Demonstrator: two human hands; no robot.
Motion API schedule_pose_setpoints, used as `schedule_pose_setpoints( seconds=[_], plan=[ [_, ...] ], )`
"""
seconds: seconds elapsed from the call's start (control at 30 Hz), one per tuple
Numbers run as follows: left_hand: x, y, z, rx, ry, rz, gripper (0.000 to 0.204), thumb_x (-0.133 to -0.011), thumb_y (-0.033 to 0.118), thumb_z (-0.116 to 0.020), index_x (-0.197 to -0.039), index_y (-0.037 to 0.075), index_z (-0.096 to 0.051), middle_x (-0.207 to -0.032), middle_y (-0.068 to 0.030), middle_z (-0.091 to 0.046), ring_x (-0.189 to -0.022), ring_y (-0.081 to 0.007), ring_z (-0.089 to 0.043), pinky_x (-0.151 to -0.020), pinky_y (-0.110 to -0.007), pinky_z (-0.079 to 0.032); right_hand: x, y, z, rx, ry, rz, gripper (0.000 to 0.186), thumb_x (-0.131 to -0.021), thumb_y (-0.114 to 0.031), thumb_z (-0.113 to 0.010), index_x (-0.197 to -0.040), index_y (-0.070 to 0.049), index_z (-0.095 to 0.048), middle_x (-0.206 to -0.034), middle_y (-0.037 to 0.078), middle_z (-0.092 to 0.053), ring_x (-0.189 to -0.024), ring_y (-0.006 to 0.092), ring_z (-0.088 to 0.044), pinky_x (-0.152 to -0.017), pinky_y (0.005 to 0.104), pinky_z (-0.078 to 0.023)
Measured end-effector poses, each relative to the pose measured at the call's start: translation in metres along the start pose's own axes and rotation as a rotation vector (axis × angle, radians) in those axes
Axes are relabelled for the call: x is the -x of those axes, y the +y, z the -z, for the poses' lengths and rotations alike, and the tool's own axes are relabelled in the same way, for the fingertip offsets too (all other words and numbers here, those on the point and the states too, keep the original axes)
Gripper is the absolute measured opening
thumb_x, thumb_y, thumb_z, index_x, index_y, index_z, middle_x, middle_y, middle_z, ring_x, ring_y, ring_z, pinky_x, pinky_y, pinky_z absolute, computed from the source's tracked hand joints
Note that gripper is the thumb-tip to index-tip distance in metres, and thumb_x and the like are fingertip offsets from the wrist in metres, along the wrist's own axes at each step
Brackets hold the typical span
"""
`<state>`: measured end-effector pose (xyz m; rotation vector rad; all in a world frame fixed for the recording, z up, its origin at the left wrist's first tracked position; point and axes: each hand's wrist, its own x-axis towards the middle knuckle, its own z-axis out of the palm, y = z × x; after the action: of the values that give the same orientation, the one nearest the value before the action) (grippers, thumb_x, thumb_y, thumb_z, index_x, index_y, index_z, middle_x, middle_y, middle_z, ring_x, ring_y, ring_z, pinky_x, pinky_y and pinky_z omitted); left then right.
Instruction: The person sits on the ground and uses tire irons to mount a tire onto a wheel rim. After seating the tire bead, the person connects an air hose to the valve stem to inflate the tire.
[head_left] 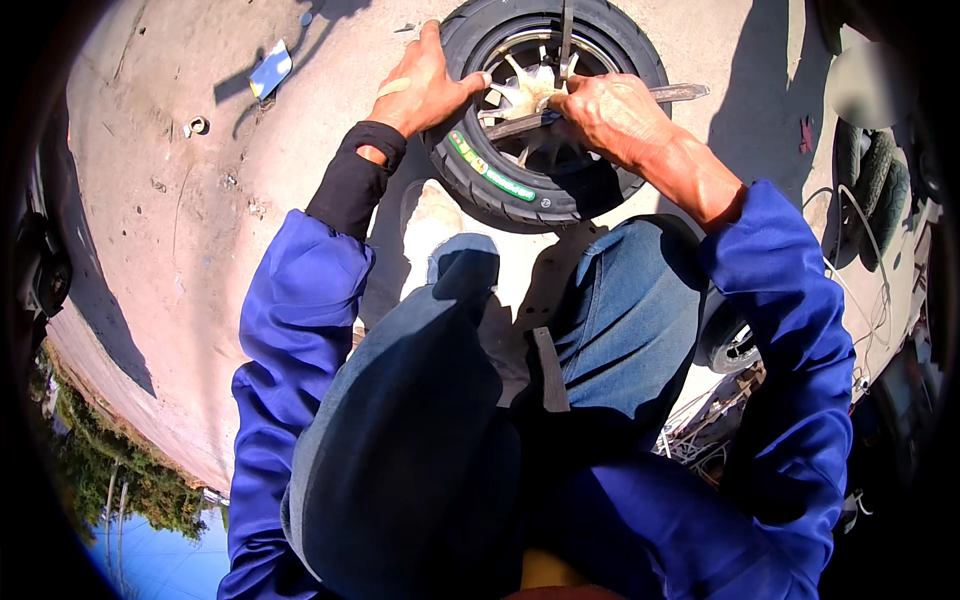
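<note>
A black tyre (628,45) lies flat on the ground in front of me, around a light-coloured spoked wheel rim (528,92). A green label strip (492,174) sticks to its near side. My left hand (420,88) rests on the tyre's left side, fingers stretched out and thumb over the rim's edge. My right hand (615,118) is closed over the wheel, gripping a flat metal tyre lever (683,93) that lies across it. A second tyre lever (567,35) stands at the rim's far edge, its lower end close to my right fingers. My palm hides part of the hub.
A blue-and-white packet (271,70) and a small ring-shaped roll (199,125) lie on the concrete to the left. Several tyres (873,180) and loose cables (852,215) are at the right. Another small wheel (738,345) sits beside my right knee, near tangled wires (690,445).
</note>
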<state>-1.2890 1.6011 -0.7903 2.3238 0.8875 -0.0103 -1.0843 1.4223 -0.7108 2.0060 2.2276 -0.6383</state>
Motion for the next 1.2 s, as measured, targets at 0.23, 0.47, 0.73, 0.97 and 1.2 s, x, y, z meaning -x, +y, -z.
schedule_pose_setpoints(
  seconds=[0.23,0.47,0.73,0.97,1.2],
  plan=[
    [0.006,0.006,-0.007,0.016,0.216,0.091,0.081,-0.096,0.060,-0.064,-0.144,-0.004,-0.050,-0.130,-0.0277,-0.057,-0.125,-0.0421,-0.054,-0.105,-0.052,-0.047,-0.011,-0.014,0.119,-0.936,-0.976,-0.342,0.046,-0.099,-0.013,-0.062,-0.141,0.002,-0.054,-0.071,0.013,-0.069,-0.062,0.0215,-0.069,-0.054,0.0350,-0.057],
    [-0.005,0.005,-0.004,0.054,0.144,0.007,0.078,-0.097,0.054,-0.065,-0.145,-0.005,-0.047,-0.129,-0.0299,-0.056,-0.122,-0.0452,-0.053,-0.105,-0.051,-0.045,0.012,-0.126,0.112,-1.910,-0.548,-1.326,0.016,-0.109,-0.015,-0.050,-0.119,-0.005,-0.057,-0.069,-0.004,-0.042,-0.047,0.0061,-0.039,-0.038,0.0229,-0.031],
    [-0.018,-0.006,0.004,-0.019,-0.023,-0.097,0.086,-0.098,0.055,-0.064,-0.150,-0.008,-0.038,-0.136,-0.0314,-0.050,-0.124,-0.0468,-0.050,-0.106,-0.052,-0.046,-0.035,-0.259,0.038,-2.343,0.351,-1.228,0.010,-0.111,-0.025,-0.046,-0.107,-0.016,-0.042,-0.075,-0.001,-0.042,-0.054,0.0111,-0.040,-0.048,0.0310,-0.038],
    [-0.046,-0.008,0.040,-0.061,-0.425,-0.033,0.089,-0.098,0.050,-0.067,-0.154,-0.006,-0.028,-0.146,-0.0344,-0.045,-0.139,-0.0490,-0.045,-0.116,-0.054,-0.040,-0.091,-0.316,0.036,-2.690,0.422,-1.497,0.014,-0.112,-0.021,-0.044,-0.118,-0.014,-0.033,-0.080,0.005,-0.043,-0.056,0.0168,-0.045,-0.059,0.0412,-0.049],
    [-0.047,-0.009,0.037,-0.048,-0.400,-0.012,0.080,-0.094,0.044,-0.074,-0.145,-0.007,-0.040,-0.137,-0.0343,-0.054,-0.133,-0.0484,-0.052,-0.112,-0.053,-0.044,-0.109,-0.336,0.006,-2.608,0.592,-1.440,0.013,-0.111,-0.022,-0.045,-0.118,-0.012,-0.039,-0.084,0.005,-0.048,-0.062,0.0173,-0.048,-0.063,0.0396,-0.050]
  ],
)
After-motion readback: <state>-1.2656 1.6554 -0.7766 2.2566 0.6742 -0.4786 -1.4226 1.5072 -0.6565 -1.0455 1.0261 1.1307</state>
